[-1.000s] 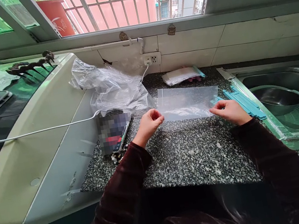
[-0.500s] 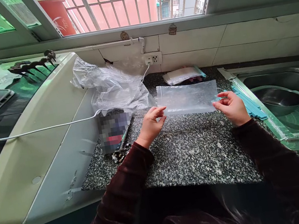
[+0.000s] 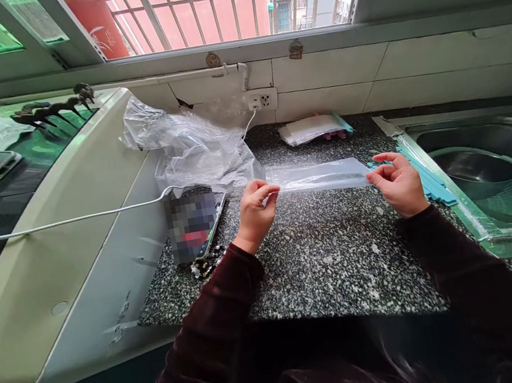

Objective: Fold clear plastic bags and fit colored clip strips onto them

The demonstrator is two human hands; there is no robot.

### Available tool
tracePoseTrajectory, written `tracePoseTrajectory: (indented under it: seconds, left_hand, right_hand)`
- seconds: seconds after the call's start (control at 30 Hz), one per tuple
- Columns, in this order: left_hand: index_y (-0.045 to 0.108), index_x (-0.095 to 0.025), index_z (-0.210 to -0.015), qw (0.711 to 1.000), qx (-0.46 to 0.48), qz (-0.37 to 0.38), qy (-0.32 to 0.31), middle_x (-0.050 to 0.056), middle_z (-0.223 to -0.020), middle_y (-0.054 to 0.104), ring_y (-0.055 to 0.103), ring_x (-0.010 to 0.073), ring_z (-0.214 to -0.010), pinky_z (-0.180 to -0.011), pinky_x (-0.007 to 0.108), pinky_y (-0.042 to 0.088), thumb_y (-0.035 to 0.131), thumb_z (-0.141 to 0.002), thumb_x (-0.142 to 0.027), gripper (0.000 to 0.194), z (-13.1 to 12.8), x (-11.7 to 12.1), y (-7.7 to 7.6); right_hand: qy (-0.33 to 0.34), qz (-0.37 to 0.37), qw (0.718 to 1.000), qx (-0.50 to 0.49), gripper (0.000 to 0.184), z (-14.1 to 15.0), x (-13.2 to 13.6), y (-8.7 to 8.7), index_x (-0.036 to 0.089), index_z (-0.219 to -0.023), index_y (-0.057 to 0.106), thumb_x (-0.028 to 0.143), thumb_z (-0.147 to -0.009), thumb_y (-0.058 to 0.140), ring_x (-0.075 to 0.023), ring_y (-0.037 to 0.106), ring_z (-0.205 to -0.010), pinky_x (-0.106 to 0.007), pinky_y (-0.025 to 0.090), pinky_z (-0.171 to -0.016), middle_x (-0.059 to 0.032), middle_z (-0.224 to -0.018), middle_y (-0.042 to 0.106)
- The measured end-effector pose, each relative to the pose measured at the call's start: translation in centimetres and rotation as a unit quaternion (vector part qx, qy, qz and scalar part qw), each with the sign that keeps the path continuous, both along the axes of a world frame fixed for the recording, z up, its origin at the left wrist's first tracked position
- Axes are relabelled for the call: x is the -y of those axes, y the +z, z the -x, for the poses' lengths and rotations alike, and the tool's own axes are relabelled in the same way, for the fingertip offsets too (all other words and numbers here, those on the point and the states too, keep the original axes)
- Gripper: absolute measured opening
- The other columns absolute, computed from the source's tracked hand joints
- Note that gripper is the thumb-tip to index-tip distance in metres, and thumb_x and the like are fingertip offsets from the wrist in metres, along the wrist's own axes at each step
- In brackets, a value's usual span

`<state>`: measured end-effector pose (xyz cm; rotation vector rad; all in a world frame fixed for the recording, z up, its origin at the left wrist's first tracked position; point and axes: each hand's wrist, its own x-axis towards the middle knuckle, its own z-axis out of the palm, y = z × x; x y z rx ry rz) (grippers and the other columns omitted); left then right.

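Plastic-wise, now holding the clear bag (image 3: 320, 177) way flatter than before, pinched in left hand (image 3: 256, 212) and right hand (image 3: 399, 184), over speckled counter (image 3: 328, 264) by sink (image 3: 469, 216), below barred window (image 3: 216, 21).

On the counter (image 3: 322, 259), the phone (image 3: 200, 227) lay before the wrap (image 3: 202, 151), the packet (image 3: 307, 130) behind the bag (image 3: 322, 176), the strips (image 3: 433, 183) between bag and sink (image 3: 469, 213), the pan (image 3: 474, 165) in the sink

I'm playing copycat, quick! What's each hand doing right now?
Left hand: closed, fingertips pinching one end of the clear plastic bag.
Right hand: thumb and a finger pinching its other end, other fingers loosely curled.
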<state>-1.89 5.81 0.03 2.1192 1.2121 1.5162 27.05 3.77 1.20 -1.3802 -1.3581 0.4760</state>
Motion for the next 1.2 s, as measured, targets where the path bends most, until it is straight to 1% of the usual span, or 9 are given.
tracePoseTrajectory:
  seconds: [0.13,0.2,0.33,0.43,0.53,0.67,0.9,1.07,1.2]
  left_hand:
    - [0.066,-0.020,-0.078,0.999,-0.013,-0.030,0.022,0.006,-0.098,0.064,0.056,0.0184,-0.095,-0.087,0.037,0.046,0.058,-0.081,-0.014,0.010,0.1,0.0,0.4]
    - [0.065,-0.020,-0.077,0.999,-0.021,-0.035,0.017,0.004,-0.092,0.067,0.058,0.0181,-0.091,-0.089,0.038,0.045,0.056,-0.083,-0.015,0.012,0.3,0.0,0.6]
    - [0.065,-0.020,-0.077,0.999,-0.025,-0.033,0.024,0.003,-0.083,0.069,0.057,0.0181,-0.085,-0.087,0.038,0.044,0.055,-0.083,-0.016,0.012,0.4,-0.1,0.8]
    - [0.065,-0.020,-0.077,0.999,-0.026,-0.035,0.023,0.003,-0.082,0.069,0.057,0.0181,-0.084,-0.086,0.037,0.044,0.055,-0.083,-0.016,0.012,0.4,0.0,0.8]
    - [0.065,-0.020,-0.077,0.999,-0.027,-0.039,0.016,0.003,-0.081,0.068,0.056,0.0182,-0.084,-0.085,0.036,0.043,0.055,-0.083,-0.015,0.012,0.4,0.0,0.8]
    - [0.064,-0.021,-0.077,0.998,-0.037,-0.035,0.030,0.002,-0.080,0.068,0.055,0.0187,-0.084,-0.085,0.036,0.043,0.055,-0.083,-0.017,0.012,0.7,-0.1,1.0]
    - [0.064,-0.019,-0.077,0.994,-0.056,-0.089,0.041,0.003,-0.077,0.068,0.055,0.0183,-0.080,-0.080,0.034,0.043,0.055,-0.084,-0.017,0.012,0.8,-0.4,0.6]
    - [0.064,-0.019,-0.076,0.990,-0.081,-0.091,0.077,0.003,-0.077,0.068,0.055,0.0189,-0.080,-0.078,0.034,0.043,0.056,-0.084,-0.017,0.011,0.9,-0.6,0.3]
    - [0.064,-0.019,-0.078,0.988,-0.085,-0.110,0.068,0.002,-0.077,0.068,0.055,0.0181,-0.079,-0.076,0.033,0.044,0.056,-0.084,-0.016,0.010,0.9,-0.5,0.3]
  right_hand:
    - [-0.009,-0.044,0.992,0.121,0.021,-0.2,0.2,-0.2,0.024,-0.090,0.061,0.034,-0.072,0.062,-0.0153,0.055,-0.060,-0.033,0.048,-0.065,0.0021,-0.066,0.059]
    - [0.003,-0.071,0.979,0.191,0.018,-0.4,0.3,-0.2,0.024,-0.085,0.065,0.038,-0.075,0.061,-0.0177,0.057,-0.065,-0.036,0.048,-0.069,-0.0010,-0.069,0.062]
    - [0.045,-0.118,0.946,0.300,0.029,-0.9,0.1,-0.1,0.025,-0.088,0.070,0.049,-0.072,0.065,-0.0209,0.056,-0.072,-0.038,0.047,-0.074,-0.0031,-0.071,0.063]
    - [0.036,-0.143,0.926,0.348,0.030,-1.1,-0.1,-0.1,0.026,-0.087,0.072,0.050,-0.071,0.066,-0.0211,0.055,-0.074,-0.037,0.046,-0.072,-0.0046,-0.076,0.063]
    - [0.020,-0.152,0.912,0.381,0.021,-1.1,-0.1,-0.1,0.027,-0.076,0.073,0.042,-0.078,0.060,-0.0187,0.051,-0.068,-0.034,0.044,-0.066,-0.0039,-0.068,0.060]
    - [0.021,-0.179,0.893,0.413,0.027,-1.1,-0.1,0.2,0.025,-0.066,0.072,0.037,-0.083,0.054,-0.0182,0.049,-0.065,-0.033,0.041,-0.062,-0.0042,-0.061,0.060]
    - [0.027,-0.183,0.875,0.447,0.025,-1.1,-0.2,0.2,0.025,-0.066,0.071,0.034,-0.083,0.055,-0.0171,0.048,-0.066,-0.032,0.040,-0.063,-0.0031,-0.062,0.060]
    - [0.051,-0.230,0.860,0.452,0.019,-1.1,-0.2,0.0,0.023,-0.069,0.071,0.028,-0.082,0.058,-0.0161,0.047,-0.067,-0.029,0.041,-0.064,-0.0027,-0.063,0.060]
    - [0.049,-0.236,0.844,0.479,0.020,-1.3,-0.3,-0.2,0.022,-0.070,0.071,0.029,-0.083,0.058,-0.0160,0.048,-0.068,-0.029,0.041,-0.064,-0.0027,-0.064,0.061]
